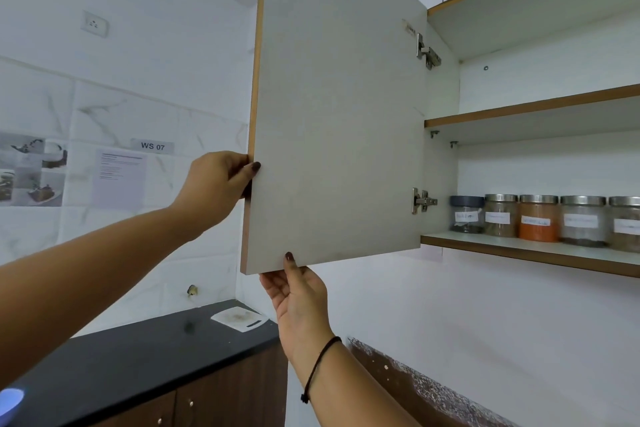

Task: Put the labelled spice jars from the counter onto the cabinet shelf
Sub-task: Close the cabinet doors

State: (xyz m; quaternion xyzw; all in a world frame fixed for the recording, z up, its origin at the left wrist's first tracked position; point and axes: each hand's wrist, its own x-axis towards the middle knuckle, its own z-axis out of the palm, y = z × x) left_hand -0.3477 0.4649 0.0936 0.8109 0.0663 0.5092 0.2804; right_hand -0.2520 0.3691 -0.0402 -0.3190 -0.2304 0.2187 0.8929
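One wide cabinet door hangs swung open, held by both outstretched arms. The left hand reaches up and grips the door's free vertical edge, fingers curled behind it and thumb on the inner face. The right hand, palm towards the camera, pinches the bottom edge from below, thumb tip on the inner face. Five labelled spice jars stand in a close row on the cabinet's lower shelf.
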